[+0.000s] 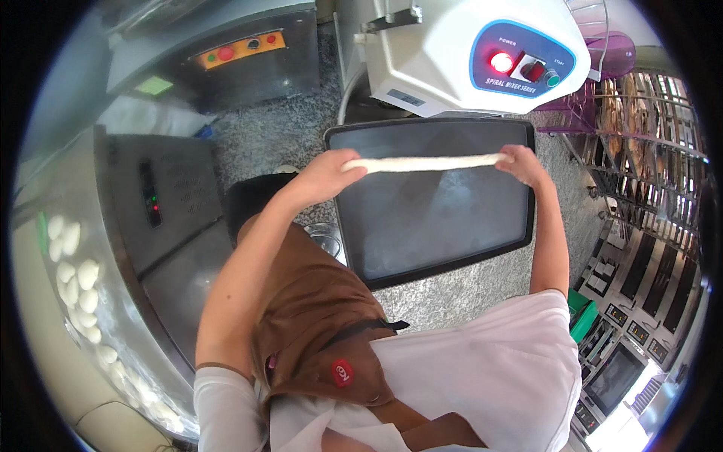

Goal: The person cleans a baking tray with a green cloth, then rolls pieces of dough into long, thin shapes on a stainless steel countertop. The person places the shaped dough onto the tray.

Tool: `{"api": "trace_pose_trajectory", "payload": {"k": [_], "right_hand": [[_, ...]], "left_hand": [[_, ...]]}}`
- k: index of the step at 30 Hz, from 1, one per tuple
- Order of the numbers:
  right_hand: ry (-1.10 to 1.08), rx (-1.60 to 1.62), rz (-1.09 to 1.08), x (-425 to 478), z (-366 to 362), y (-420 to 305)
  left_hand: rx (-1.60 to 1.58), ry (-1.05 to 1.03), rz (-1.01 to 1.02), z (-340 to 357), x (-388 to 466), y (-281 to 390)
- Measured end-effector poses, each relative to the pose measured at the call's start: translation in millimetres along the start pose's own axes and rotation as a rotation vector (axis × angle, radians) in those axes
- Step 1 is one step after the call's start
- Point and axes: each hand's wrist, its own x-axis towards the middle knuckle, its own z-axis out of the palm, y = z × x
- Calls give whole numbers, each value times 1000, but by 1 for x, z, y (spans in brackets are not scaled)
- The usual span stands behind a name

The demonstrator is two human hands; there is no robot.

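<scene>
A long pale strip of dough [432,164] stretches between my two hands. My left hand [337,174] pinches its left end, and my right hand [521,163] grips the other end. The strip is nearly level and almost straight. Beneath it is a large dark baking tray [429,231] with a raised black rim, its surface bare apart from a faint whitish haze. My hands are over the far part of the tray, near its left and right sides. Whether the dough touches the tray cannot be told from this view.
Beyond the tray stands a white spiral mixer [429,68] with a lit red lamp. Several dough pieces [87,299] lie on the steel worktop [130,316] at left. A wire rack [644,147] is at right, with oven equipment [632,322] below it in view. Speckled floor [265,135] surrounds the tray.
</scene>
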Motion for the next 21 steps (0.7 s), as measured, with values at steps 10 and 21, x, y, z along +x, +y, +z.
{"api": "trace_pose_trajectory", "payload": {"k": [10,21], "right_hand": [[551,-757,103,119,95,72],[652,-758,112,116,97,66]], "left_hand": [[311,536,-2,60,81,-64],[313,532,124,60,82,-59]]}}
